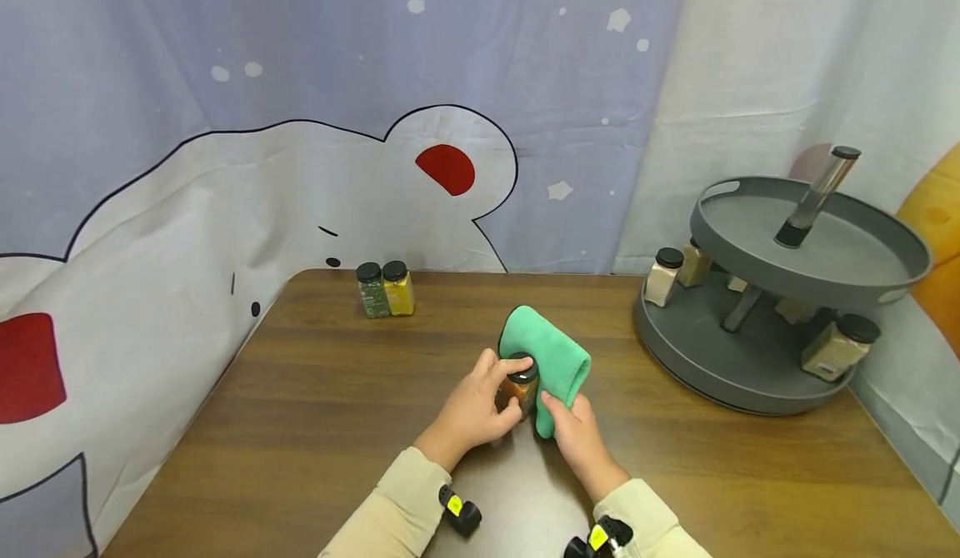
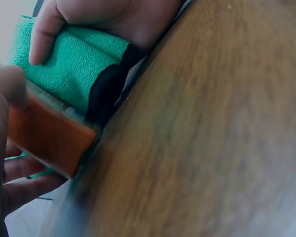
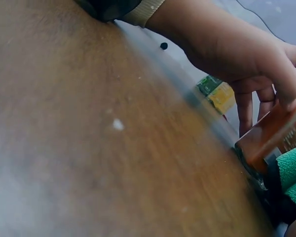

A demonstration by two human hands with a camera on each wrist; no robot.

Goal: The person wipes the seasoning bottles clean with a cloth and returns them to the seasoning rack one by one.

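A spice jar (image 1: 521,386) with orange-brown contents and a black lid stands upright on the wooden table. My left hand (image 1: 476,401) grips it from the left, its index finger over the lid and its thumb on the near side. In the left wrist view the jar (image 2: 49,136) shows its orange contents between thumb and fingers. My right hand (image 1: 576,435) holds a folded green cloth (image 1: 546,358) with a dark edge, thumb on top. The cloth lies against the jar's right side. In the right wrist view the cloth (image 3: 293,170) is next to the jar's base.
Two spice jars, one green (image 1: 372,290) and one yellow (image 1: 398,289), stand together at the table's back left. A grey two-tier turntable rack (image 1: 720,366) occupies the right side, with several jars on its lower tier. A patterned curtain (image 1: 300,200) hangs behind the table (image 1: 315,458).
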